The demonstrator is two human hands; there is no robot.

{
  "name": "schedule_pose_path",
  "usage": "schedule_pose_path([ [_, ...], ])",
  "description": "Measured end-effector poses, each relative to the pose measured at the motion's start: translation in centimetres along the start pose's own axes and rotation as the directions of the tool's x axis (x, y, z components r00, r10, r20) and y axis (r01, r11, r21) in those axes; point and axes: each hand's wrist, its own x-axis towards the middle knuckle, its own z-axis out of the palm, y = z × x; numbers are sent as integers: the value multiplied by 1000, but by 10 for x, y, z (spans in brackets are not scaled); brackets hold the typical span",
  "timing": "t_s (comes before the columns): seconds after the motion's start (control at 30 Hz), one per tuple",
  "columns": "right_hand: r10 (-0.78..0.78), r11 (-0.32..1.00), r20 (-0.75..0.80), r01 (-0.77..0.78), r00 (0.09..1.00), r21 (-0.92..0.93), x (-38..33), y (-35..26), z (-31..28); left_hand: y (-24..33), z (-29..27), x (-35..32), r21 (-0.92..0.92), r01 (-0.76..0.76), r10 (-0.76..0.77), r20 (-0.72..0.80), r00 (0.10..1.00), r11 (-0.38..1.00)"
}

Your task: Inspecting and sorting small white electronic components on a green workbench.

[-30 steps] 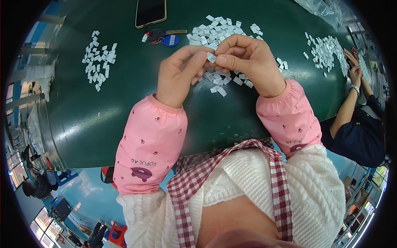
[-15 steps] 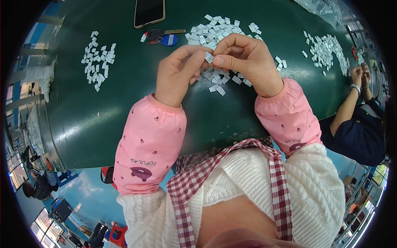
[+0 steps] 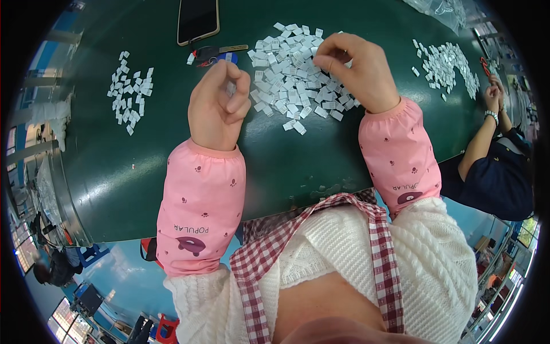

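A large pile of small white rectangular pieces with dark printed marks [image 3: 286,74] lies on the green table [image 3: 275,166]. Left of this pile, my left hand [image 3: 219,106] is raised with its fingers curled in. A bit of a small white piece [image 3: 231,88] shows between them. My right hand [image 3: 366,71] hangs over the pile's right side, thumb and forefinger close together; whether anything is between the fingertips cannot be made out. Further left lies a smaller, looser group of the same pieces [image 3: 139,86].
Beyond my left hand lie a phone [image 3: 198,22] and a key with a blue tag [image 3: 229,48]. Another heap of white pieces [image 3: 450,66] is at the right, near a co-worker's hands [image 3: 494,94]. A clear plastic bag [image 3: 444,11] rests at the far right edge.
My hands have come apart from their meeting point over the pile. The left has moved left with the white piece; the right has shifted slightly right, over the pile.
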Motion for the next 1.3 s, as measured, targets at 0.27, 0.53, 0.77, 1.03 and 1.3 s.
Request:
schedule_pose_path([
  [0.27, -29, 970, 49, 40, 998, -240, -3, 0, 3, -5, 11, -3, 237, -92, 106, -45, 993, 967],
  [0.53, 106, 957, 26, -94, 994, -276, -4, 0, 4, -13, 20, -6, 481, -99, 147, -62, 987, 871],
  [0.77, -8, 955, 58, 25, 998, -295, -5, -6, 6, -14, 20, -7, 538, -125, 167, -29, 986, 834],
  [1.03, -215, 970, -39, 218, 976, 106, -5, -20, 6, -18, 24, -8, 604, -148, 194, -10, 981, 783],
  [1.3, -350, 904, -116, 368, 929, 216, -10, -27, 25, -14, 20, -10, 456, 55, -55, -14, 998, 888],
])
